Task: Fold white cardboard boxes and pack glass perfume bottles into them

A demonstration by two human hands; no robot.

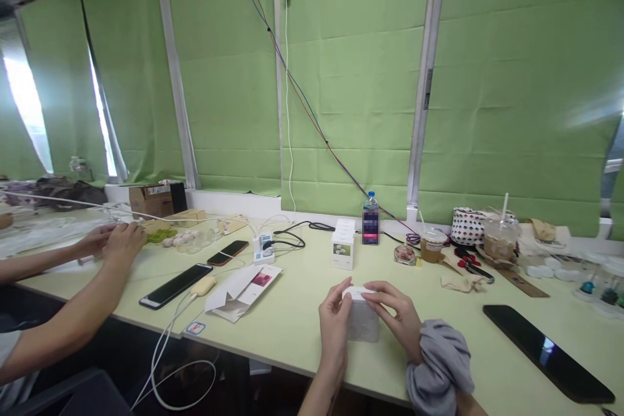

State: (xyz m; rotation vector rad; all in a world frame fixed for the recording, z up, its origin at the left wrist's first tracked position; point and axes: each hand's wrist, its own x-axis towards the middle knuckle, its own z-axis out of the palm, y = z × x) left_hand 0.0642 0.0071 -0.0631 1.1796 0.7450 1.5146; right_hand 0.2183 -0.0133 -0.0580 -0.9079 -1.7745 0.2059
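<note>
A small white box stands upright near the front edge of the table, between my two hands. My left hand is closed on its left side, thumb and fingers at the top edge. From the right, my right hand pinches the top edge with its fingertips; a grey scrunchie circles that wrist. Behind my hands, a row of similar white boxes stands on the table, the front one bearing a picture. Left of my hands lies an opened, flattened white carton with a red picture.
Phones lie right and left, the left one beside a power bank with cables. A bottle, drink cups and a power strip stand farther back. At left, another person's hands work by beads.
</note>
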